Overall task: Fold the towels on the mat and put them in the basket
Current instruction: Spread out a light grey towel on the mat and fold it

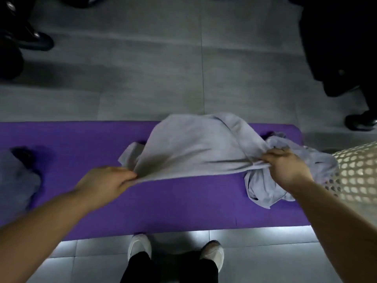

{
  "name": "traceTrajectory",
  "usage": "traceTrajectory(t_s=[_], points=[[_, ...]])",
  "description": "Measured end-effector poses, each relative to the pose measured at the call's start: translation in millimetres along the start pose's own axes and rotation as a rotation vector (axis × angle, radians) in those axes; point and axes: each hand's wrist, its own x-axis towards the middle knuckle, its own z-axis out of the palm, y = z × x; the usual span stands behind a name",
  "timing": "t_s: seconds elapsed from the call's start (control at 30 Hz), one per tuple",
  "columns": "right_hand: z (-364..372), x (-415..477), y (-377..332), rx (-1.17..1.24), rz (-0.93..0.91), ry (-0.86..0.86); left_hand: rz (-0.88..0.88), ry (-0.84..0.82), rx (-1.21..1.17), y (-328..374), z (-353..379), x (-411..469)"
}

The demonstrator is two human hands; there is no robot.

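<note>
A pale grey towel (195, 148) is stretched above the purple mat (163, 199), billowing up in the middle. My left hand (106, 184) pinches its near left edge. My right hand (285, 166) grips its near right edge. Under my right hand a second grey towel (263, 190) lies crumpled on the mat's right part. A third grey towel (16, 180) lies bunched at the mat's left end. The white perforated basket (357, 172) stands at the right, just past the mat's end.
The mat lies across a grey tiled floor (163, 78). My two white shoes (140, 246) stand at its near edge. Other people's dark shoes (38, 40) and dark clothing (336, 48) stand at the far left and far right.
</note>
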Motion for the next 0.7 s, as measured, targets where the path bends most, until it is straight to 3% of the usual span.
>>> traceTrajectory(t_s=[0.1, 0.23, 0.3, 0.33, 0.4, 0.43, 0.53, 0.7], points=[[121, 19, 14, 0.025, -0.066, 0.079, 0.12, -0.091, 0.107, -4, 118, 8], [276, 47, 5, -0.038, -0.063, -0.082, 0.155, -0.336, 0.15, 0, 259, 31], [335, 56, -4, 0.06, -0.088, -0.148, 0.324, -0.349, 0.18, -14, 321, 44], [362, 62, -7, 0.085, -0.124, -0.128, 0.323, -0.458, 0.15, -17, 341, 53], [404, 83, -7, 0.206, -0.001, -0.203, 0.289, -0.351, 0.106, -33, 382, 73], [419, 98, -5, 0.333, 0.078, -0.21, 0.3, -0.218, 0.062, -43, 402, 86], [441, 146, 12, 0.66, 0.315, 0.127, 0.269, 0.014, -0.042, -71, 439, 145], [436, 170, 15, 0.615, 0.483, -0.001, -0.167, 0.128, 0.037, -109, 411, 196]])
